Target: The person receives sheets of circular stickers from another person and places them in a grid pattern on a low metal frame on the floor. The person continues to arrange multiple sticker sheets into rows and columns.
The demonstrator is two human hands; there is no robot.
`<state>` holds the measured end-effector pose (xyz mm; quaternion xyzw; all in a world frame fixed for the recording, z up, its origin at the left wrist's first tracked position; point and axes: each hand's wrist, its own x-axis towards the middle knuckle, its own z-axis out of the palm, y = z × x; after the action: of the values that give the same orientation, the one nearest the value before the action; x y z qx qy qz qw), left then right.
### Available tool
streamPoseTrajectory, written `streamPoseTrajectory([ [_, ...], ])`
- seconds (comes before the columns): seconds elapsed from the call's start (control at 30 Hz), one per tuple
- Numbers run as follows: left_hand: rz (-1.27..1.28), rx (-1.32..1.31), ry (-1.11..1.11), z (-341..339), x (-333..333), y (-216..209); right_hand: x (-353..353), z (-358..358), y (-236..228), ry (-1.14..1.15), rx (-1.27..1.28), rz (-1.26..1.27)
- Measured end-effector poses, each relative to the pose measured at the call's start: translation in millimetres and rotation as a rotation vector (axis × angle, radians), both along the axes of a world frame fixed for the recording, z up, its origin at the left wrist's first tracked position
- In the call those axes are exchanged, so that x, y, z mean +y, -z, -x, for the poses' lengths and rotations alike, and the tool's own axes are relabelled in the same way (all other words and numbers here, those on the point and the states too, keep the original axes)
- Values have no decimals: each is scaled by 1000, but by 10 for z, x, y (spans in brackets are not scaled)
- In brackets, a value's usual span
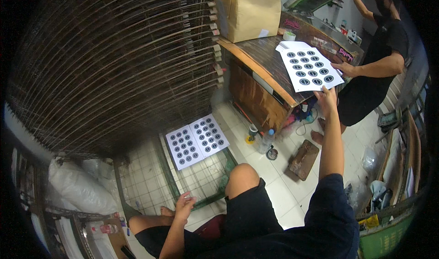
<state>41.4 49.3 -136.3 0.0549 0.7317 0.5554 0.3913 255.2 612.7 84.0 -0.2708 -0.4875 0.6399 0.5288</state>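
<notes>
My right hand (327, 99) reaches out to the far right and pinches the near edge of a white sheet (310, 69) printed with rows of dark round labels. A co-worker's hand (346, 69) is at the right edge of that sheet. Beneath it, more white paper (295, 46) shows on the wooden table (260, 53). My left hand (184, 207) hovers low in front of my knee, fingers loosely bent and apart, with nothing visible in it. Beyond it, two printed sheets (184, 145) (210, 134) lie side by side on a green-framed wire rack (201, 172).
Tall stacked wire racks (123, 53) rise at the left. A brown paper-wrapped package (251, 14) and a tape roll (289, 36) are on the table. On the tiled floor stand a brick-like block (303, 160), a plastic bottle (266, 140) and a small can (272, 154).
</notes>
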Motion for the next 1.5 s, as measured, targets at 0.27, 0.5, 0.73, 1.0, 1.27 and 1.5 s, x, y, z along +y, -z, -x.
streamPoseTrajectory([
  [0.27, -41, -21, -16, 72, -113, 11, -1550, -407, 541, -262, 156, 87],
  [0.5, -682, -72, 215, 229, -21, -815, -3014, -623, 876, -527, 130, 92],
  [0.73, -1082, 29, 50, 171, -153, -1625, -3324, -522, 622, -674, 73, 100],
  [1.0, -960, 256, -152, 44, -195, -1741, -3234, -501, 512, -781, 73, 157],
  [1.27, -1021, 233, -309, -60, -77, -1712, -3048, -462, 474, -894, 59, 126],
  [1.5, -1075, 190, -360, -71, 19, -1645, -2994, -473, 410, -914, 8, 176],
])
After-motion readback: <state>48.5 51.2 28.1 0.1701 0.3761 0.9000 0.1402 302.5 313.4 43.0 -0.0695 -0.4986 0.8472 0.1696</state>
